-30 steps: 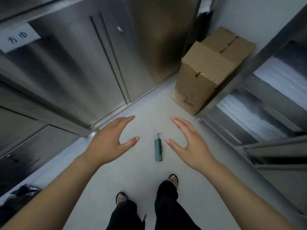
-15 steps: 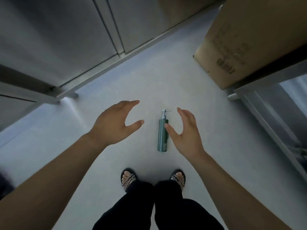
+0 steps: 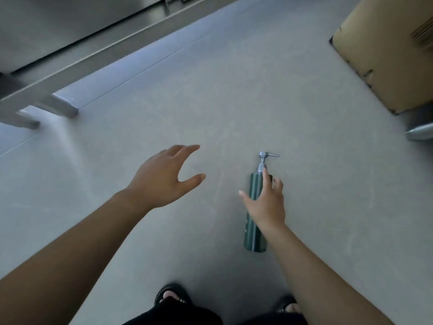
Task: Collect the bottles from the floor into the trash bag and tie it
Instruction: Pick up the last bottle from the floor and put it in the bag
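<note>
A dark green pump bottle [image 3: 254, 238] lies on the grey floor, its silver pump head pointing away from me. My right hand [image 3: 267, 202] is spread over the bottle's upper half, the index finger along its neck and the thumb sticking out to the left; the fingers are not closed round it. My left hand [image 3: 164, 177] hovers empty to the left of the bottle, fingers relaxed and apart. No trash bag is in view.
A cardboard box [image 3: 386, 55] stands at the upper right, with a metal shelf foot [image 3: 419, 132] just below it. A steel cabinet base with legs [image 3: 58, 106] runs along the upper left. My sandalled feet [image 3: 171, 296] are at the bottom edge.
I have bent lower, so the floor and bottle look much closer. My right hand has moved from beside the bottle to over it. The left hand stays open and empty.
</note>
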### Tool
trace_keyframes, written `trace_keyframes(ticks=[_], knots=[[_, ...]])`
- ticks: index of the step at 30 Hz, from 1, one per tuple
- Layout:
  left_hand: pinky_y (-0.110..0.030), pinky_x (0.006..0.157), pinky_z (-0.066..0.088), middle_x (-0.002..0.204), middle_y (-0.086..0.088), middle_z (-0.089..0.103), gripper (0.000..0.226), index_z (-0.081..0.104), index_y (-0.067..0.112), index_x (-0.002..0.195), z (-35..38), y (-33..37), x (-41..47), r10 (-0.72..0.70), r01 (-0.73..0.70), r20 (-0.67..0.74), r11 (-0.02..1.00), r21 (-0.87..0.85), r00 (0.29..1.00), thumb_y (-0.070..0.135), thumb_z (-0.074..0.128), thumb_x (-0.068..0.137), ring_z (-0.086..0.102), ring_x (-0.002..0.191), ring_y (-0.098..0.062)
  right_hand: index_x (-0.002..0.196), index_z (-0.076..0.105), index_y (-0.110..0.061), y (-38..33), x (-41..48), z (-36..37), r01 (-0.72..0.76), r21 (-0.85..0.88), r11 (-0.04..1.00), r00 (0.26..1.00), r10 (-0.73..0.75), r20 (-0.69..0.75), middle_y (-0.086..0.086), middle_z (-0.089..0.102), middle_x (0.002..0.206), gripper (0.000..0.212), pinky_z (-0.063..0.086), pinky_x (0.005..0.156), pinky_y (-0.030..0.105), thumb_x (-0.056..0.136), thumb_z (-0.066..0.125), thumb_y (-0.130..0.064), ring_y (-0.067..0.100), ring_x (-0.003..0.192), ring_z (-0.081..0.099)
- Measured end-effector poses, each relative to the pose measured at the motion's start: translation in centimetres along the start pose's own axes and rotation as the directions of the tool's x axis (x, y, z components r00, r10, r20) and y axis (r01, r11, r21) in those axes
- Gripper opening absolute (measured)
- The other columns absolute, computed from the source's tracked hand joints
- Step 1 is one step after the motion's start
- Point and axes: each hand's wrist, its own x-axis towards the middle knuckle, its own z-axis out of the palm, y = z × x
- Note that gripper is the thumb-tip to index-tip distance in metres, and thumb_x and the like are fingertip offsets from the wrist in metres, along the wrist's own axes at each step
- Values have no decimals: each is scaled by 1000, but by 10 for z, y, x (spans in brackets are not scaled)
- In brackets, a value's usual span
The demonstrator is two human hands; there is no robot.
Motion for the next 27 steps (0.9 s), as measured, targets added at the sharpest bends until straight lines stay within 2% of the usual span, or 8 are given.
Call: trace_keyframes(ticks=[4,8,11,14,16,20,24,27], knots=[[-31,84,39,140,7,45,68,30,36,140,8,-24,12,0,1,-20,998,64,1000,66,41,81,59,98,-19,148,2,-35,6,13,14,41,-42,998,999,-40,25,11,34,137,91,49,85,40,83,65,-37,29,113,50],[-31,85,41,143,6,43,67,29,36,141,-32,-22,7,-10,16,-68,995,94,998,64,43,82,56,107,-19,144,9,-45,-37,5,-23,229,179,957,973,-229,-18,1,39,131,87,45,83,31,81,68,-31,17,104,51],[-35,89,44,144,4,42,68,29,37,141,-103,-4,-29,-72,76,-114,996,35,991,66,43,81,53,113,-21,141,8,-53,-96,-36,-94,340,342,876,937,-345,-48,-8,40,124,88,40,80,22,81,69,-34,2,94,46],[-35,88,45,145,5,41,69,29,38,140,-192,27,-86,-119,121,-164,993,0,979,68,42,80,55,110,-21,139,7,-57,-156,-100,-184,432,390,814,892,-450,-47,-12,42,119,88,35,77,15,80,70,-40,1,96,47],[-33,88,43,145,5,41,68,29,37,140,-254,54,-127,-128,131,-202,991,1,971,67,42,80,53,115,-21,138,6,-59,-194,-150,-243,457,416,786,870,-492,-26,-13,42,120,88,37,80,17,80,70,-41,3,100,48],[-36,94,42,144,3,43,68,30,36,140,-371,125,-215,-135,137,-229,991,-9,964,67,42,81,50,120,-21,139,8,-59,-252,-261,-356,482,441,757,840,-542,14,-10,44,122,86,45,89,29,80,68,-41,5,104,51],[-38,94,40,145,3,42,73,28,37,140,-469,196,-295,-170,152,-246,984,-92,954,73,34,76,54,112,-25,138,8,-60,-286,-357,-448,514,436,739,820,-573,5,-11,43,119,84,41,82,20,81,66,-42,-5,100,49],[-36,93,40,143,0,44,75,30,34,140,-516,240,-339,-158,130,-317,986,-108,935,72,34,77,55,110,-26,139,10,-56,-300,-403,-499,556,439,706,795,-605,-34,-12,44,119,84,42,85,22,80,68,-40,-3,101,49]])
